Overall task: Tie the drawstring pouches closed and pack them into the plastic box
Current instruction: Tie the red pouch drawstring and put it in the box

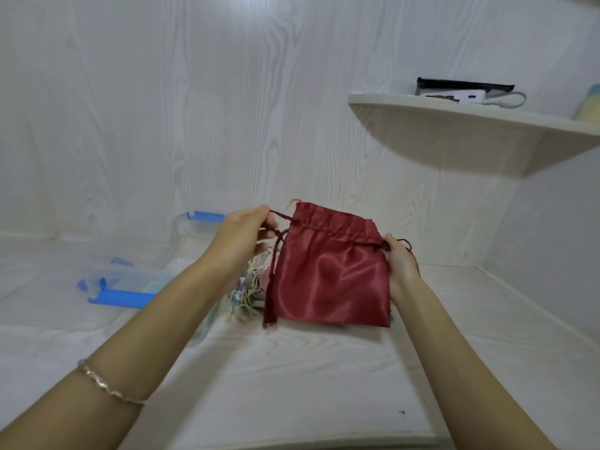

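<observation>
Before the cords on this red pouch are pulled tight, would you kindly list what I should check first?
1. The left hand pinches the drawstring: ok.
2. The right hand holds the opposite cord end: ok.
3. Mouth of the red pouch fully closed: not ok, only partly gathered.
4. Knot tied: not ok, none visible.
5. The plastic box is open, with its lid lying beside it: ok.
6. Pouch contents: cannot tell.

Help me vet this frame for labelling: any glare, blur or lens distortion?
Head view: satin sheen glares on the red pouch; the wide-angle lens bows the shelf edge; the plastic box at left looks soft; a light hotspot washes the upper wall.
</observation>
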A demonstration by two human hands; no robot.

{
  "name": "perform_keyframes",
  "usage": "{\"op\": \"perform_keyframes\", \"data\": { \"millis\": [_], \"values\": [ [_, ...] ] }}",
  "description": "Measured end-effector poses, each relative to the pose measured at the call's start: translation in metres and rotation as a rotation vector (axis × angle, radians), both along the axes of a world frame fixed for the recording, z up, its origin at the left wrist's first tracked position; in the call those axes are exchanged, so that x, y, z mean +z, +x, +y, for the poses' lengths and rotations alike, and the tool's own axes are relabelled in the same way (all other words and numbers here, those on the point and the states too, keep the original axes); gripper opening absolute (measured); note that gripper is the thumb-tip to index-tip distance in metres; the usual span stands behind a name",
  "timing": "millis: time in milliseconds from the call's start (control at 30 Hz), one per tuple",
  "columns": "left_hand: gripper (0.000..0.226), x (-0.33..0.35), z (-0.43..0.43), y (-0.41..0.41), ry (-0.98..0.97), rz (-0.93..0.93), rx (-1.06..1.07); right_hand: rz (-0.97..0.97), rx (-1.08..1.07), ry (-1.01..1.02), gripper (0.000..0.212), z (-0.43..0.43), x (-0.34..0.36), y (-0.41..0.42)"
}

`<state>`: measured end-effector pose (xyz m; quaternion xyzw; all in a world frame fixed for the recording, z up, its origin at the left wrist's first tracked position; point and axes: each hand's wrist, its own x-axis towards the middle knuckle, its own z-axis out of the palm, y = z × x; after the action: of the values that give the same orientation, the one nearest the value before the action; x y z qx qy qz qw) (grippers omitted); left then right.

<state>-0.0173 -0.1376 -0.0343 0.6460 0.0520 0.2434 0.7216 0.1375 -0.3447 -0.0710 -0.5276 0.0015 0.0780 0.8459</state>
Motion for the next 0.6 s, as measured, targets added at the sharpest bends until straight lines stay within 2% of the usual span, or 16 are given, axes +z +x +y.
{"op": "perform_keyframes", "data": {
  "millis": [67,133,233,500,600],
  "values": [
    [0.032,0.004,0.0,-0.001,-0.179,-0.053,0.0,0.04,0.088,0.072,0.035,0.002,-0.003,0.0],
    [0.032,0.007,0.003,-0.002,-0.277,-0.088,0.031,0.058,0.131,0.079,0.031,0.003,-0.004,0.002],
    [0.032,0.008,0.011,-0.004,-0.34,-0.13,0.068,0.084,0.173,0.105,0.027,-0.002,-0.004,0.006],
    [0.035,0.004,0.023,-0.001,-0.404,-0.139,0.147,0.125,0.36,0.209,0.033,-0.036,-0.009,0.005],
    [0.036,0.002,0.031,0.0,-0.52,-0.175,0.145,0.105,0.379,0.219,0.032,-0.049,-0.012,0.002]
  ]
}}
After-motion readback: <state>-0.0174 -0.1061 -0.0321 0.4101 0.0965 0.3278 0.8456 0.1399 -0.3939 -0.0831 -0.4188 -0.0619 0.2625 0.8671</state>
